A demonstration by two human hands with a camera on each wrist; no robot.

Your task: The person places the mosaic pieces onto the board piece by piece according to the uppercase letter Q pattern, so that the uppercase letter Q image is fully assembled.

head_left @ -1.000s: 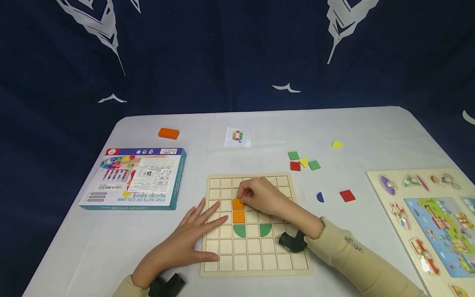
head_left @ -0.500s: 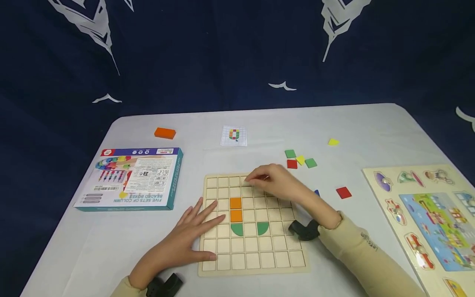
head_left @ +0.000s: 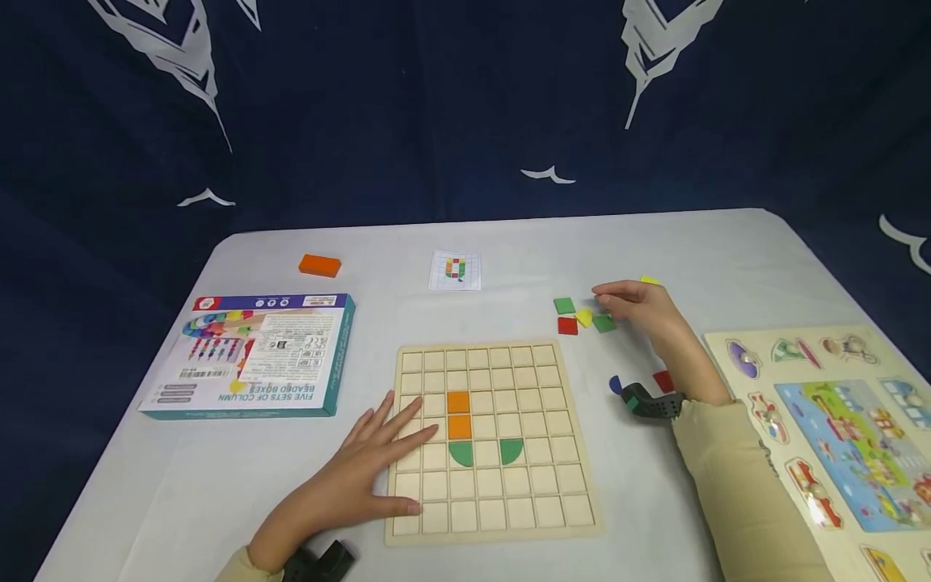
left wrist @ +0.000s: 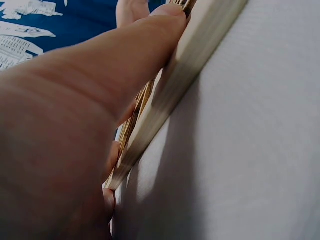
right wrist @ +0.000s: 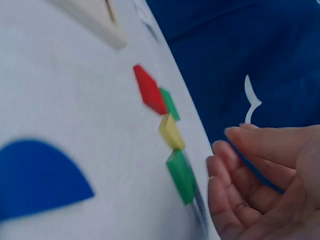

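Observation:
My left hand (head_left: 367, 465) lies with spread fingers on the left edge of the wooden grid board (head_left: 494, 537); in the left wrist view the thumb (left wrist: 145, 40) reaches the board's rim. Two orange squares (head_left: 459, 427) sit one above the other in the grid, over a green quarter-circle (head_left: 461, 453); another green quarter-circle (head_left: 511, 450) is two cells to the right. My right hand (head_left: 640, 311) hovers beside a green square (head_left: 604, 323), fingers loosely bent and no tile showing between them. Close by are a yellow tile (right wrist: 171, 131), a red square (right wrist: 149, 90) and another green square (head_left: 564, 305).
A pattern card (head_left: 454, 271) and an orange block (head_left: 320, 265) lie at the back. The boxed set (head_left: 250, 356) is on the left, a picture puzzle board (head_left: 742, 388) on the right. A blue half-circle (right wrist: 40, 180) and red square (head_left: 663, 381) lie near the right wrist.
My right hand has left the orange squares and moved away from the board, right and back, to the loose tiles. My left hand stays on the board.

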